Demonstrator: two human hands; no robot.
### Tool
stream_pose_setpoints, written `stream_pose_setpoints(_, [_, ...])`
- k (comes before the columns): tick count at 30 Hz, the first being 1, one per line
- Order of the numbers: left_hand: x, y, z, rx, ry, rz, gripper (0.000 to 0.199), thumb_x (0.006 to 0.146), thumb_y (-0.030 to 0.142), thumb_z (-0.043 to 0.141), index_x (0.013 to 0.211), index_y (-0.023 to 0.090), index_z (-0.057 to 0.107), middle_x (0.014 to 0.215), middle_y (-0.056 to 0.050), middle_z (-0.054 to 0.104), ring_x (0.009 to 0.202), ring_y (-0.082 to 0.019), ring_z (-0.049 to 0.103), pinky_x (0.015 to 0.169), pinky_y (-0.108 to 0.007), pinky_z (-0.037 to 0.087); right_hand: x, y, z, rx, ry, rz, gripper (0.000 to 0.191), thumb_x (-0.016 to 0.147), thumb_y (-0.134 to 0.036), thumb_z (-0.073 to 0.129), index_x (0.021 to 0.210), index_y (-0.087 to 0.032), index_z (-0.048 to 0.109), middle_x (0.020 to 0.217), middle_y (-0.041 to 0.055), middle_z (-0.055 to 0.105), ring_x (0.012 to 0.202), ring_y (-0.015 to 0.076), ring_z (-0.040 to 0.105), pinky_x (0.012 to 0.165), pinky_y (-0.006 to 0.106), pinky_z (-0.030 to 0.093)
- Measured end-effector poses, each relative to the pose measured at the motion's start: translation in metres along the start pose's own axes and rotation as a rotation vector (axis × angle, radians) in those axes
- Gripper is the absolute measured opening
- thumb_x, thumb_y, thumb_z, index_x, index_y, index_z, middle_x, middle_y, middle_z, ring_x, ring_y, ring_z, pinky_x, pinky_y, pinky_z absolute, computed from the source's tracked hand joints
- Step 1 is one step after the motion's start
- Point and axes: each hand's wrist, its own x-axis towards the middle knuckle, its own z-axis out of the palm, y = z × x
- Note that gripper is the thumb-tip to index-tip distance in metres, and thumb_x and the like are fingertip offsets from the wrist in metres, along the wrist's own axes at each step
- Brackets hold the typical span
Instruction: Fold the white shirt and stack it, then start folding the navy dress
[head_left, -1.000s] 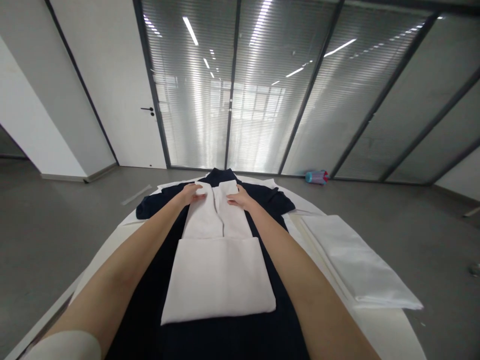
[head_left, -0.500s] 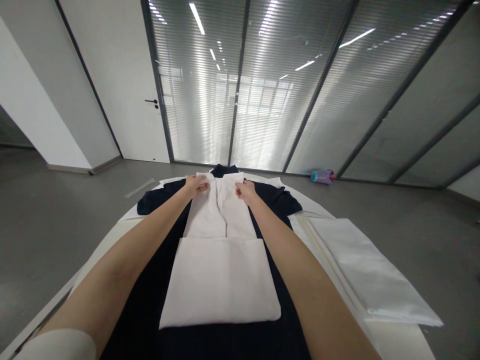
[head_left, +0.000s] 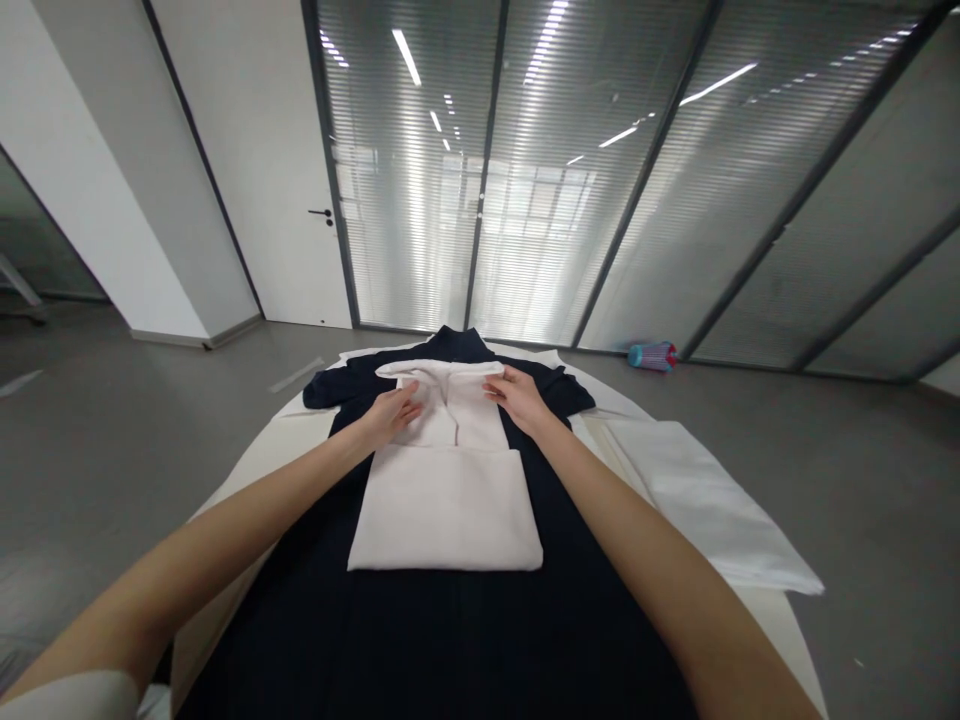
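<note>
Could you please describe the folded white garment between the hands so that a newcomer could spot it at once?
On the pale table lies a spread-out navy garment. The folded white garment is on top of it, with the left hand and right hand at its far part. Unlike the folded white cloth at the table's right, it lies framed by dark fabric.

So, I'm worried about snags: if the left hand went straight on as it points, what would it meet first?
Most likely the white cloth on the dark garment, towards the cloth's far end. The left hand looks right up against it; this view leaves contact unclear.
</note>
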Motion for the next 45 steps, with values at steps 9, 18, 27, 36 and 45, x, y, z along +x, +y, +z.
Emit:
stream_pose_setpoints(9, [0.026,0.002,0.042,0.039,-0.158,-0.114,0.026,0.093,0.036,0.059,0.105,0.014,0.063,0.093,-0.013,0.066,0.084,-0.022,0.068,0.081,-0.033,0.057,0.01,0.002,0.015,0.09,0.043,0.032,0.028,0.06,-0.029,0.085,0.077,-0.019,0.065,0.076,-0.0024,0.066,0.069,0.0108,0.062,0.065,0.023,0.05])
stream_pose_setpoints(18, [0.026,0.042,0.032,0.022,0.054,-0.175,0.041,0.097,0.047,0.035,0.107,0.014,0.058,0.084,-0.014,0.064,0.073,-0.027,0.068,0.064,-0.04,0.059,0.004,0.006,0.011,0.097,0.032,-0.065,0.037,0.054,-0.038,0.088,0.077,-0.019,0.066,0.077,-0.0024,0.064,0.074,0.0116,0.061,0.071,0.024,0.051])
stream_pose_setpoints(27, [-0.047,0.015,-0.004,0.034,-0.166,-0.118,0.031,0.069,0.007,0.053,0.098,0.012,0.062,0.091,-0.013,0.071,0.082,-0.027,0.072,0.072,-0.038,0.062,-0.058,0.019,-0.039,-0.261,-0.041,-0.124,0.031,0.056,-0.026,0.085,0.085,-0.019,0.077,0.091,0.0047,0.074,0.094,0.0235,0.068,0.093,0.039,0.052])
stream_pose_setpoints(36, [-0.023,0.018,-0.018,0.37,-0.186,-0.093,0.031,0.072,0.024,0.082,0.098,0.011,0.07,0.085,-0.013,0.074,0.071,-0.024,0.071,0.063,-0.032,0.058,-0.069,0.015,-0.053,-0.216,-0.318,0.211,0.043,0.074,-0.039,0.074,0.113,-0.021,0.075,0.111,0.0052,0.074,0.103,0.0217,0.067,0.093,0.035,0.05])
stream_pose_setpoints(45, [0.025,0.025,0.0,0.388,-0.175,-0.056,0.061,0.063,0.002,0.08,0.121,0.014,0.065,0.069,-0.004,0.071,0.053,-0.017,0.065,0.054,-0.025,0.051,-0.061,0.021,-0.038,-0.585,-0.179,-0.138,0.03,0.078,-0.04,0.068,0.098,-0.02,0.079,0.088,0.0034,0.074,0.066,0.0152,0.058,0.065,0.026,0.045])
